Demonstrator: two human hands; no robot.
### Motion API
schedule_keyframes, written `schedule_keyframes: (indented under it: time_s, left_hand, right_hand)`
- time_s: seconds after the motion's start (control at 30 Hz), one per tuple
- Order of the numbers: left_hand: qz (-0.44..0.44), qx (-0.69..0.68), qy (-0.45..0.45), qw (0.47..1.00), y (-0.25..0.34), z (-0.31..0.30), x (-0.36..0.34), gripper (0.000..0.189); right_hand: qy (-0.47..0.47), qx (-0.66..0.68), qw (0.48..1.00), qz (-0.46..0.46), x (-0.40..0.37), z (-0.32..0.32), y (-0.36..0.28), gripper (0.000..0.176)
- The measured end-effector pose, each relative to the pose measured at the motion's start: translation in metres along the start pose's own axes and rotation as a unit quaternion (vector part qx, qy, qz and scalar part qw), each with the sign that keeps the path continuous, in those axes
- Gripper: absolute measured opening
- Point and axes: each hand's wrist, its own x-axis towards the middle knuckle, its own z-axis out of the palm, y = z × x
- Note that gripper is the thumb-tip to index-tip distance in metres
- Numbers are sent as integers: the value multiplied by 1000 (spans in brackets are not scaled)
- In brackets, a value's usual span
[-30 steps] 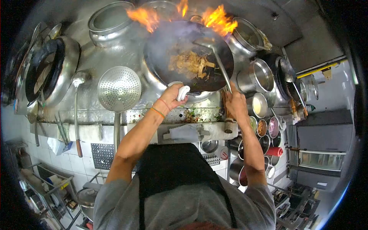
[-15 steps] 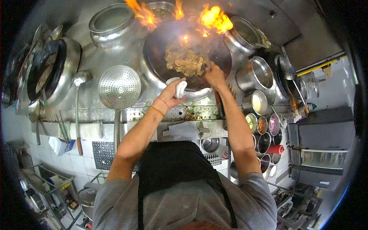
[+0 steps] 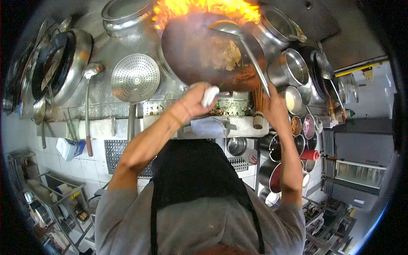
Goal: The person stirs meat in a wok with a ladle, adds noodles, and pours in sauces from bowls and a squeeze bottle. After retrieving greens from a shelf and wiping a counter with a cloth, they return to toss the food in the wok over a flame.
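My left hand [image 3: 196,102] is closed around a folded white cloth [image 3: 209,97] at the near edge of a large dark wok [image 3: 187,63]. The wok is tilted over the stove, with sliced brown food [image 3: 228,55] inside and smoke above its left half. In my right hand [image 3: 274,100] is the handle of a metal ladle [image 3: 227,27], whose bowl hangs over the far part of the wok. Tall orange flames [image 3: 204,7] rise behind the far rim.
A perforated strainer [image 3: 135,77] and another ladle [image 3: 88,106] lie to the left. A bamboo brush [image 3: 258,114] stands right of the wok. Steel pots [image 3: 293,68] and small food containers [image 3: 309,125] line the right side. Food scraps [image 3: 225,107] litter the near ledge.
The flames have grown and spread along the far rim. The wok has tilted up, and the ladle has lifted out of the food. My right hand has moved right and nearer to me.
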Motion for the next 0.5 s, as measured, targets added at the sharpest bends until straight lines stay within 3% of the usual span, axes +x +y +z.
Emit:
schedule_keyframes:
  time_s: [0.03,0.07,0.13,0.17,0.27,0.3,0.33,0.4,0.5]
  left_hand:
    - [-27,-12,-16,999,0,-4,-4,10]
    - [-11,-38,-26,999,2,-7,7,11]
    - [27,-24,-18,999,17,1,34,20]
    - [-11,-44,26,999,25,6,41,20]
    - [-25,-70,-13,997,6,3,29,20]
    - [-19,-43,-37,998,-10,-3,11,22]
    - [-16,0,7,1000,-16,15,-28,23]
    - [-50,-19,34,998,-21,27,-59,23]
    - [-86,-53,-81,992,2,16,-24,20]
  right_hand:
    - [48,59,997,6,-11,2,7,38]
    - [83,82,991,-60,-18,0,15,37]
    - [8,138,989,48,-29,-9,11,33]
    - [-17,136,988,74,-34,-10,9,33]
    - [-88,66,990,93,-57,-33,-4,44]
    - [-85,55,994,41,-69,-38,5,45]
    - [-78,44,996,-12,-75,-43,16,47]
    - [-145,30,988,35,-71,-61,5,47]
    - [-146,-35,987,58,-33,-53,-26,50]
